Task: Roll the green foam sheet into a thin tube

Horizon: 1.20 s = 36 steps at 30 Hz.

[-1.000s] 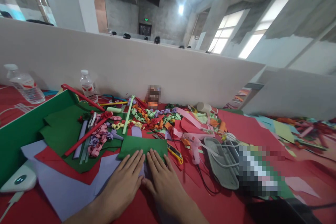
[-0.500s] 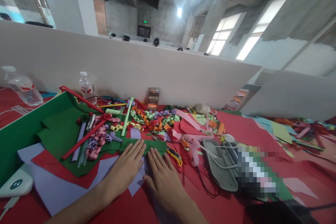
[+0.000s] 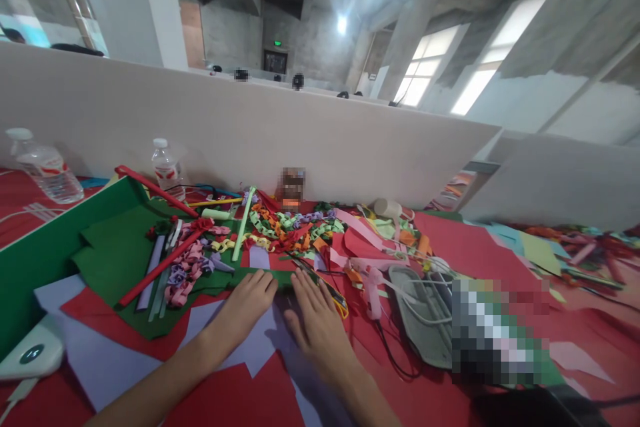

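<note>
A narrow piece of green paper (image 3: 284, 279), folded or rolled, lies crosswise before me over lavender paper (image 3: 260, 345). My left hand (image 3: 249, 301) rests on its left part, with the fingers bent and pressed together over it; the fingertips are partly hidden. My right hand (image 3: 316, 312) covers its right end, fingers stretched forward and thumb apart. Just right of that hand is a yellow-handled cutting tool (image 3: 342, 307), partly hidden. A pink glue gun (image 3: 372, 293) lies farther right.
Paper chains (image 3: 295, 227) in many colours are heaped behind the hands. Rolled paper sticks (image 3: 157, 270) and pink paper pieces (image 3: 183, 273) lie on green sheets at left. A grey tray (image 3: 425, 340) with cables is at right. Two water bottles (image 3: 167, 165) stand by the white partition (image 3: 240, 120).
My left fingers have bent from lying flat to curled over the green paper. The strip looks narrower. My right hand has shifted slightly forward and right, still stretched out.
</note>
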Tool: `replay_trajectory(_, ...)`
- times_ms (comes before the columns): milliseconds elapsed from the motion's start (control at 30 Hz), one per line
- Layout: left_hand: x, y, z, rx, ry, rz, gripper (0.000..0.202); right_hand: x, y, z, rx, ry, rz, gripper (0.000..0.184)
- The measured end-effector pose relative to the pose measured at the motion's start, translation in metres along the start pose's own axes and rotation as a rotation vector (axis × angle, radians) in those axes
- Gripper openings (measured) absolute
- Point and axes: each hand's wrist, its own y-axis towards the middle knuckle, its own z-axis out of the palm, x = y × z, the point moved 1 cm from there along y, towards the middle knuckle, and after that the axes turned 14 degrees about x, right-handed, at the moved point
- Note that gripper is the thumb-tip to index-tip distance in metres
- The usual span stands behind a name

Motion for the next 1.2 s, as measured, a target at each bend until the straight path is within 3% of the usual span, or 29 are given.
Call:
replay_trajectory(133,0.005,-0.009,-0.012,-0.038,-0.039,-0.035,0.032,-0.004,-0.007,-0.02,-0.439,0.356,0.128,0.034)
replay_trajectory(233,0.011,-0.013,-0.019,-0.126,-0.162,-0.075,0.029,-0.003,-0.009,-0.029,-0.577,0.572,0.19,0.022)
replay_trajectory(333,0.014,-0.014,-0.024,-0.194,-0.294,-0.098,0.029,0.003,-0.005,-0.035,-0.534,0.668,0.137,0.02)
replay_trajectory(533,0.012,-0.018,-0.023,-0.232,-0.541,-0.106,0.037,0.009,0.002,-0.045,-0.535,0.596,0.033,0.018)
replay_trajectory(767,0.009,-0.02,-0.019,-0.207,-0.587,-0.095,0.033,0.003,-0.001,-0.039,-0.558,0.538,-0.011,0.023)
replay_trajectory(900,0.007,-0.02,-0.023,-0.224,-0.5,-0.065,0.03,0.009,-0.002,-0.046,-0.602,0.258,-0.084,0.041)
replay_trajectory(967,0.007,-0.02,-0.024,-0.243,-0.409,-0.05,0.028,0.017,-0.002,-0.05,-0.539,0.014,-0.172,0.04)
replay_trajectory(1067,0.006,-0.02,-0.026,-0.252,-0.263,0.0,0.019,0.026,0.0,-0.048,-0.345,-0.269,-0.229,0.033)
replay_trajectory(1200,0.004,-0.018,-0.027,-0.208,-0.086,0.061,0.016,0.025,0.007,-0.033,-0.132,-0.355,-0.171,0.029)
